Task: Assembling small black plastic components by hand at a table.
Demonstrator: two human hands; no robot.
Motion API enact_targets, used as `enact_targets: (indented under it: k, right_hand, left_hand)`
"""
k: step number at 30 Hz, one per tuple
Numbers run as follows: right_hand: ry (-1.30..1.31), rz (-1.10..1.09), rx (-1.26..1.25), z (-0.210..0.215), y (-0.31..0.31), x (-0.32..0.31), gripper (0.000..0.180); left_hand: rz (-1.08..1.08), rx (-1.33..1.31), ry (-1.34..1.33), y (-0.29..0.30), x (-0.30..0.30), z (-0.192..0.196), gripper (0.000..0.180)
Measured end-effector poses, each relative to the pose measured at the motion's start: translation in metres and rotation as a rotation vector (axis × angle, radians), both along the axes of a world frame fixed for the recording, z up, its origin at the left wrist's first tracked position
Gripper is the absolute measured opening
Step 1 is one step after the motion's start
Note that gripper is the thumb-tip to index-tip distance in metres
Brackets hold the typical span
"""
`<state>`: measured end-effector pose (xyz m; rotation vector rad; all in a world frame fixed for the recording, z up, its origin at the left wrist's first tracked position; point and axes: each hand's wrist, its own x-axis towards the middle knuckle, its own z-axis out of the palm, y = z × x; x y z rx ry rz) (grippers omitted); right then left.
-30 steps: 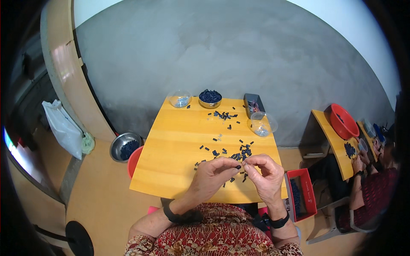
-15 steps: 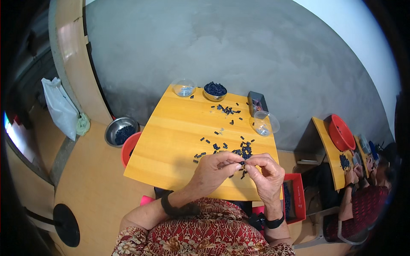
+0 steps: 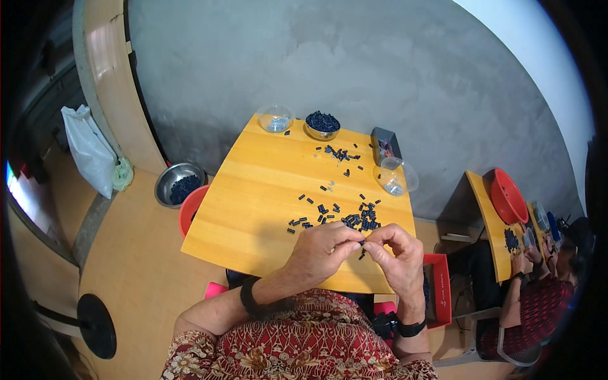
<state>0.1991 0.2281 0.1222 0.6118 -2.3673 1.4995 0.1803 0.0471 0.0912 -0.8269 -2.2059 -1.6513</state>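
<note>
Both hands meet over the near part of the yellow table point(image 3: 234, 209), thumbs and fingertips pinched together. My left hand point(image 3: 322, 252) and my right hand point(image 3: 399, 256) hold one small black piece point(image 3: 362, 242) between them. Most of it is covered by the fingers, so its exact kind cannot be made out. Just beyond my fingertips lies a loose pile of small black cylindrical pieces point(image 3: 367, 218), with several more scattered to its left. Farther back is another small cluster of black pieces point(image 3: 341, 154).
Along the table's far side stand a clear plastic bowl point(image 3: 276, 120), a bowl heaped with black pieces point(image 3: 322, 126), a grey box point(image 3: 385, 145) and another clear bowl point(image 3: 398, 178). A metal basin point(image 3: 180, 185) stands left. A red crate point(image 3: 438, 291) sits right, near a seated person point(image 3: 535, 304).
The view has shifted slightly. My hands stay pinched together in nearly the same place over the table, still on the small black piece.
</note>
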Motion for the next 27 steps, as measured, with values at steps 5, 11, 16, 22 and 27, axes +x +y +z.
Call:
enact_targets:
  k: [5, 11, 16, 22, 27]
  right_hand:
    - [-0.163, 0.023, -0.012, -0.001, 0.005, 0.001, 0.007]
    - [-0.243, 0.065, -0.029, -0.002, 0.016, -0.002, 0.008]
    - [-0.223, 0.027, -0.177, -0.004, 0.009, -0.005, 0.006]
    - [-0.143, 0.031, -0.118, -0.009, 0.006, -0.011, 0.005]
    - [-0.138, 0.041, -0.115, -0.017, 0.008, -0.014, 0.005]
  left_hand:
    - [0.028, -0.102, 0.162, 0.0, -0.001, -0.007, 0.012]
    - [-0.056, -0.035, -0.061, 0.005, 0.003, -0.005, 0.013]
    - [-0.127, 0.055, -0.22, 0.006, 0.003, -0.007, 0.014]
    - [-0.149, 0.229, -0.406, 0.007, -0.001, -0.018, 0.015]
    - [-0.219, 0.244, -0.487, 0.005, -0.003, -0.017, 0.016]
